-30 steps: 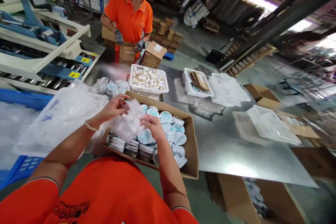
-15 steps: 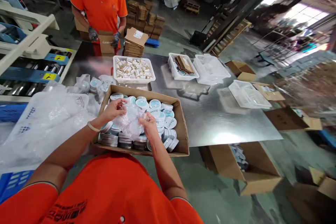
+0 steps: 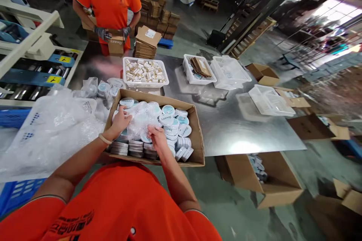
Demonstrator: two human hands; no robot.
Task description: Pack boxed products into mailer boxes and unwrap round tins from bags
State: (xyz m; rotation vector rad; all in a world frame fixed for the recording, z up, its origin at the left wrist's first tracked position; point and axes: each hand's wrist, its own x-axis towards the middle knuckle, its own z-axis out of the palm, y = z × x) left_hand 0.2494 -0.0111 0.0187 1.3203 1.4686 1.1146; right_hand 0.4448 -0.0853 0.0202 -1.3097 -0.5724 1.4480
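A cardboard box (image 3: 199, 135) on the table's near edge holds many round flat tins (image 3: 184, 130) with white and pale blue lids. Over the tins, a clear bubble-wrap bag (image 3: 140, 118) is stretched between my hands. My left hand (image 3: 121, 122) grips the bag's left side, fingers pinched. My right hand (image 3: 158, 137) pinches its lower right edge. Whether a tin is inside the bag cannot be made out.
Clear bags pile over a white basket (image 3: 36, 120) at left. Behind the box stands a white basket of small bottles (image 3: 145, 72). More baskets (image 3: 198, 69) stand on the metal table (image 3: 226, 124). Across it, a person's gloved hands hold a small carton (image 3: 115, 45). Open cartons (image 3: 279, 196) lie at right.
My left hand has moved slightly left and down, and the bag is spread flatter between my hands. The person opposite has tilted and shifted the small carton. The view has shifted slightly.
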